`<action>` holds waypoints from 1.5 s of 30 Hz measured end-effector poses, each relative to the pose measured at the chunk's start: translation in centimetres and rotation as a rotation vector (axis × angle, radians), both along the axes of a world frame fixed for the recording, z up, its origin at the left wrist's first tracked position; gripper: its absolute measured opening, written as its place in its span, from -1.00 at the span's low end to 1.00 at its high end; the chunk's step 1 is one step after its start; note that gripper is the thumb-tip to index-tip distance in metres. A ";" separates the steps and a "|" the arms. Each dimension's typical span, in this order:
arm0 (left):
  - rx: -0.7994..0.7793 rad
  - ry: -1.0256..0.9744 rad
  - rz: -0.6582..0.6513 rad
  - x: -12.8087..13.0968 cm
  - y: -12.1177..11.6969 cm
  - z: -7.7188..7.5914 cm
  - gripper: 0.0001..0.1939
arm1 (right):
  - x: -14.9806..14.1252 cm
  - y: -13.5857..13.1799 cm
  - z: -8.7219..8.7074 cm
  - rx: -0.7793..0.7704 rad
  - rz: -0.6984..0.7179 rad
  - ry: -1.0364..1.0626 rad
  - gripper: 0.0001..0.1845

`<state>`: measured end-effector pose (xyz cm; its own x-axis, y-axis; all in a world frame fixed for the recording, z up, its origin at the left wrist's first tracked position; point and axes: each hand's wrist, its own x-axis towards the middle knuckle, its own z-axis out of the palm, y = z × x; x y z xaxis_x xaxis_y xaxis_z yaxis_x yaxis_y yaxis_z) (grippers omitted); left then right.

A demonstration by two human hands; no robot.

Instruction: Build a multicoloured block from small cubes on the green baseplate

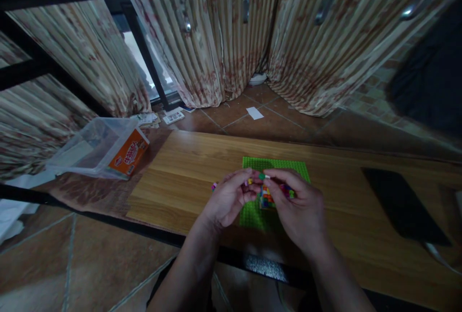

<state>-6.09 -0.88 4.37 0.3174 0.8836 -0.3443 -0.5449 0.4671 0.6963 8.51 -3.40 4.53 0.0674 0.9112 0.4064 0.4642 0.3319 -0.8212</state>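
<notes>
Both hands meet above a bright green studded baseplate (252, 215) on the wooden board. My left hand (225, 199) is curled, palm partly up, with small yellow and pink toy bricks (249, 182) at its fingers. Between the thumb and fingertips of my right hand (301, 206) is a tiny green toy brick (262, 176) with a white bit beside it. Under the hands, a cluster of multicoloured bricks (266, 198) sits on the baseplate, partly hidden by my right hand. A few pink and purple bricks (214, 186) show just left of my left hand.
The wooden board (180, 172) lies across a low black-framed surface. At the left stands a clear plastic bin (86, 153) beside an orange box (130, 153). A dark flat tablet-like device (404, 203) with a white cable (438, 256) lies right. Patterned curtains (216, 52) hang behind.
</notes>
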 end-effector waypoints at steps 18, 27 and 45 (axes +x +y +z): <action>0.206 0.195 -0.077 -0.1 -0.2 -0.3 -0.63 | 0.5 0.1 0.2 0.059 0.118 -0.126 -0.80; 0.079 0.029 -0.072 -0.2 -0.4 0.3 -0.66 | 1.4 -0.2 0.2 -0.049 0.083 0.137 -0.89; 0.022 0.186 0.040 -0.1 0.2 -0.4 -0.68 | 7.2 1.1 -1.2 -0.026 -0.152 -0.083 -0.81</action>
